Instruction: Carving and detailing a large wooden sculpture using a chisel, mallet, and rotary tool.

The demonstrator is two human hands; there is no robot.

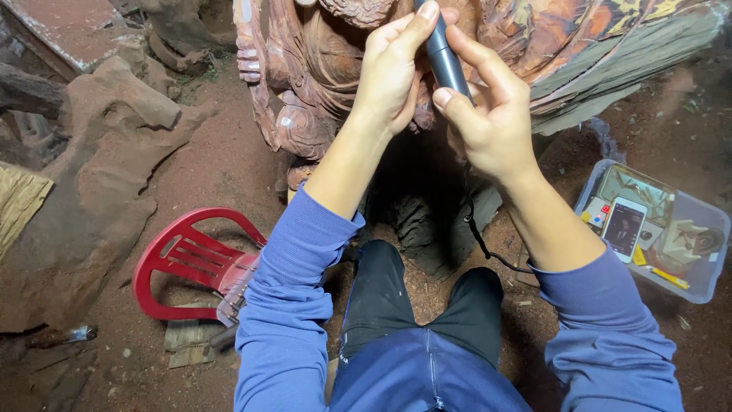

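Both hands met at the top centre of the frame around a dark grey pen-shaped power tool (446,57). Left hand (393,72) was closed on it, with the fingertips pinching the upper end near the top edge. Right hand (492,114) wrapped the lower barrel, thumb pressed along its side. A thin black cord (476,233) hung from below the right wrist and trailed down toward the centre of the frame. Whether the tip touched the wood could not be seen, as it ran out of the frame

Behind the hands, across the upper centre, stood a large reddish-brown carved wooden sculpture (305,84) with glossy folds and a carved hand at its left side. Blue sleeves ran from both wrists to the bottom edge, with dark trousers between them

At lower left a red plastic chair (183,259) lay tipped on the reddish dirt ground (221,160). Beside it, filling the left of the frame, sat a big rough wood root (91,175)

At the right edge a clear, rectangular plastic box (705,286) rested on the dirt, well apart from the hands. Inside lay a white-framed phone (624,227) with a dark screen, small yellow and red packets at its left, and flat packages with pale and dark faces toward the right. Their labels were too small to make out
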